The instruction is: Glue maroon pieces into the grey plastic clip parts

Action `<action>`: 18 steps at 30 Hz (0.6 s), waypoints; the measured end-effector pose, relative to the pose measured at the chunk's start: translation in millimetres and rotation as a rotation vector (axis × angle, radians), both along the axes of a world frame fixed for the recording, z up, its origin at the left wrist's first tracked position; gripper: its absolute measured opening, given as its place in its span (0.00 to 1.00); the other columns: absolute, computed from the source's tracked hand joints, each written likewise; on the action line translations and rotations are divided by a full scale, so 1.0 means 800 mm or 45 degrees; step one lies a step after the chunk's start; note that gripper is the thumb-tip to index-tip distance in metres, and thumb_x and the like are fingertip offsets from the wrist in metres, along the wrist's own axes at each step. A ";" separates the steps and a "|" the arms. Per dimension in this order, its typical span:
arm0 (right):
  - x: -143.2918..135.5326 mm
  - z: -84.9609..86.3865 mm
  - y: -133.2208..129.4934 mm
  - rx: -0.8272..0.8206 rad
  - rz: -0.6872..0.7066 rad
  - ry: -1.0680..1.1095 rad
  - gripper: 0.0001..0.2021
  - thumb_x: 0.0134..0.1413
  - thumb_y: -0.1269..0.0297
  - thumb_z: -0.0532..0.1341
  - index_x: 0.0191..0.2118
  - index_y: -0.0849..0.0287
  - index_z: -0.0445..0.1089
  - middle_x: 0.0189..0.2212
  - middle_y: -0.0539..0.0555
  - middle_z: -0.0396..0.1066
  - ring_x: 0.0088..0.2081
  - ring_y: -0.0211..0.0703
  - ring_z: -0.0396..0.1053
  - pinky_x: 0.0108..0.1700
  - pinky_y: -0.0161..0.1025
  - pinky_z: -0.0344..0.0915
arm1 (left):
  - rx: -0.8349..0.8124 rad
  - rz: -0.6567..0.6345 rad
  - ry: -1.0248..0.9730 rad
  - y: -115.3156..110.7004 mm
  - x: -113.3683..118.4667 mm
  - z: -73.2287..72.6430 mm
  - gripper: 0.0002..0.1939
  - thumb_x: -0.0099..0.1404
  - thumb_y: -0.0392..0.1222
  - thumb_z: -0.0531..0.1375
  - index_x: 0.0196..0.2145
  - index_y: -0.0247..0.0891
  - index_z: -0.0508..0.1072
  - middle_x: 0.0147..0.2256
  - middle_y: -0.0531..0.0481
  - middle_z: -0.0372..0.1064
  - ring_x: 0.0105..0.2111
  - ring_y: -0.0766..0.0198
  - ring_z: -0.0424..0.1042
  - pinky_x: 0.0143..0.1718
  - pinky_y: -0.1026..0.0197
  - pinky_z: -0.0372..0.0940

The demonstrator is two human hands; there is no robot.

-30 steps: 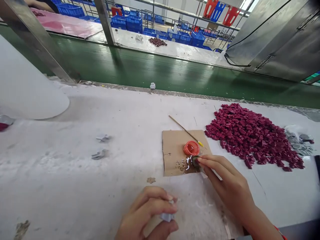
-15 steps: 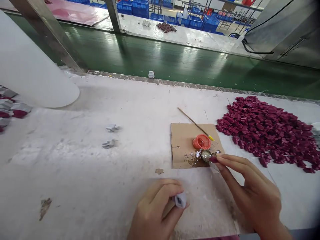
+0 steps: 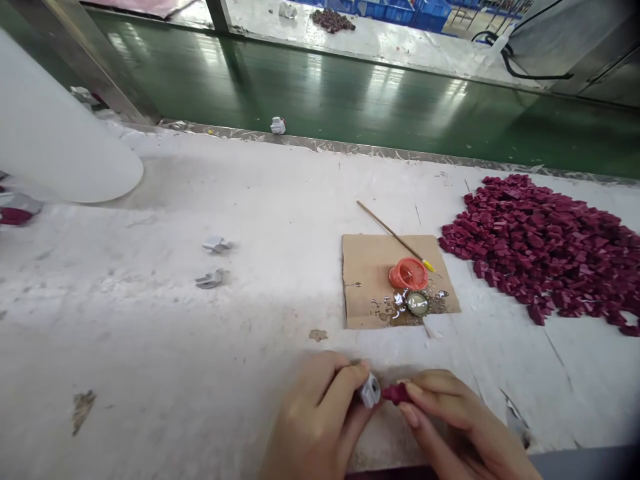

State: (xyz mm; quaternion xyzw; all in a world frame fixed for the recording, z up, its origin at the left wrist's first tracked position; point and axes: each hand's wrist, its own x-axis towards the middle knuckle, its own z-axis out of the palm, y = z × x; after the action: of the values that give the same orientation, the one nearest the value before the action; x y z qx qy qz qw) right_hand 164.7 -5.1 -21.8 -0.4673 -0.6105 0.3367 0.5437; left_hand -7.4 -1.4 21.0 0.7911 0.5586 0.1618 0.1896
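My left hand (image 3: 315, 417) pinches a small grey plastic piece (image 3: 370, 391) at the near edge of the white table (image 3: 280, 200). My right hand (image 3: 460, 427) holds a small maroon piece (image 3: 395, 393), its end touching the grey piece. Just beyond the hands lies a cardboard square (image 3: 367, 267) with an orange cap (image 3: 407, 273), a metal bottle cap (image 3: 417, 303) with glue spots around it, and a thin stick (image 3: 393, 235) with a yellow tip. A big heap of maroon pieces (image 3: 545, 247) lies to the right.
Two loose grey pieces (image 3: 215, 260) lie left of centre. A large white roll (image 3: 60, 140) sits at the far left. A green conveyor belt (image 3: 350, 93) runs behind the table, with a small white piece (image 3: 277, 125) at its edge. A metal post (image 3: 90, 60) stands back left.
My right hand left the bottle cap on the cardboard and came back toward me with a maroon piece, meeting the grey piece in my left hand. The view tilted downward.
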 end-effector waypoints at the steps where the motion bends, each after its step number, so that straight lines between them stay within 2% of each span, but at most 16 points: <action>1: -0.002 -0.004 -0.002 -0.024 0.011 0.001 0.12 0.55 0.77 0.60 0.43 0.56 0.70 0.33 0.52 0.72 0.36 0.40 0.73 0.35 0.34 0.74 | -0.011 -0.003 0.005 0.000 0.000 0.000 0.12 0.65 0.33 0.57 0.46 0.40 0.68 0.36 0.51 0.69 0.36 0.66 0.73 0.39 0.69 0.70; 5: -0.005 -0.014 -0.006 -0.048 0.102 -0.006 0.12 0.54 0.77 0.62 0.43 0.57 0.69 0.35 0.52 0.72 0.37 0.38 0.73 0.36 0.32 0.73 | -0.019 -0.005 0.023 -0.003 -0.001 0.001 0.12 0.65 0.34 0.58 0.47 0.40 0.68 0.37 0.50 0.69 0.38 0.66 0.72 0.41 0.69 0.69; 13: 0.000 -0.004 0.008 -0.053 0.273 -0.044 0.09 0.55 0.78 0.60 0.40 0.59 0.69 0.32 0.52 0.72 0.34 0.36 0.72 0.35 0.29 0.73 | 0.085 -0.052 0.061 0.003 0.004 0.004 0.08 0.68 0.36 0.54 0.44 0.36 0.69 0.33 0.48 0.70 0.34 0.63 0.73 0.36 0.66 0.71; 18: -0.002 -0.007 0.013 -0.030 0.280 -0.005 0.06 0.57 0.77 0.60 0.37 0.60 0.70 0.30 0.52 0.71 0.32 0.35 0.71 0.34 0.29 0.72 | 0.110 -0.108 0.065 0.011 0.004 0.010 0.09 0.69 0.36 0.52 0.43 0.35 0.70 0.32 0.48 0.71 0.32 0.64 0.73 0.34 0.65 0.72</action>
State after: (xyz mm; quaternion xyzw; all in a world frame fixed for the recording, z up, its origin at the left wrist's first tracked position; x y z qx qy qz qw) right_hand 163.0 5.2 -27.6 -0.4045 -0.6551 0.4005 0.4968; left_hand -4.1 7.0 29.1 0.8254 0.5218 0.1573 0.1477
